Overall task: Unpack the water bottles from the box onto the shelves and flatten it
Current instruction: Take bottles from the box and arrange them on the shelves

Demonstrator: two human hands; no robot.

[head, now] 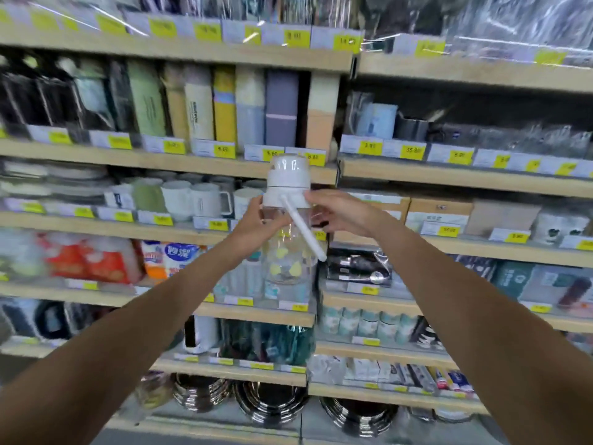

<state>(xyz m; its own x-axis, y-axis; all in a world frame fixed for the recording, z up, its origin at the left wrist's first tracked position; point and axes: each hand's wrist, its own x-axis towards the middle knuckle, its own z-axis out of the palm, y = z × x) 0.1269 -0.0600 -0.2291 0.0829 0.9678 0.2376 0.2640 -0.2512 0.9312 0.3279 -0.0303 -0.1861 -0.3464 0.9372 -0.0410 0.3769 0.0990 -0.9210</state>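
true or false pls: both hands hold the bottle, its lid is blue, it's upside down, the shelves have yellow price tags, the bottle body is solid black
1. Both hands hold the water bottle. True: the left hand and the right hand grip it just under the lid.
2. The lid is blue. False: it is white, as is the carry strap hanging from it.
3. The bottle is upside down. False: it is upright, lid on top.
4. The shelves carry yellow price tags. True: they line the shelf edges.
5. The bottle body is solid black. False: it is clear, with pale yellow shapes on it.
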